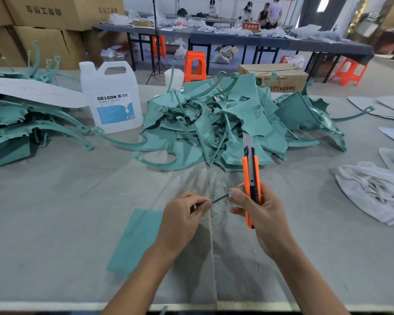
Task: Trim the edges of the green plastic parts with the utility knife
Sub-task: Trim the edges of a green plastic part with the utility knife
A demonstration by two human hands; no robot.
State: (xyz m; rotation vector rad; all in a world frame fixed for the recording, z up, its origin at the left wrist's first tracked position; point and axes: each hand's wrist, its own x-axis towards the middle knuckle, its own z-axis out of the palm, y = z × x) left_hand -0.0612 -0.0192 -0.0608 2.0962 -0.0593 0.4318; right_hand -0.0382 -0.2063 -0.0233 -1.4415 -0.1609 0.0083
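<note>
The right hand grips the orange utility knife with the blade pointing up. The left hand pinches a thin green strip beside it. The pile of green parts lies farther on the table.

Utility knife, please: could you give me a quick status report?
Left hand pinches green strip end. Right hand grips utility knife, blade up, clear of strip. Pile of green parts beyond, not obstructing.

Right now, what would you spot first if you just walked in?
The orange utility knife jumps out, held upright with its blade out in the right hand, front and centre. Behind it sprawls a big jumbled pile of green plastic parts, a white DEXCON jug at its left. The left hand pinches a thin green strip beside the knife.
</note>
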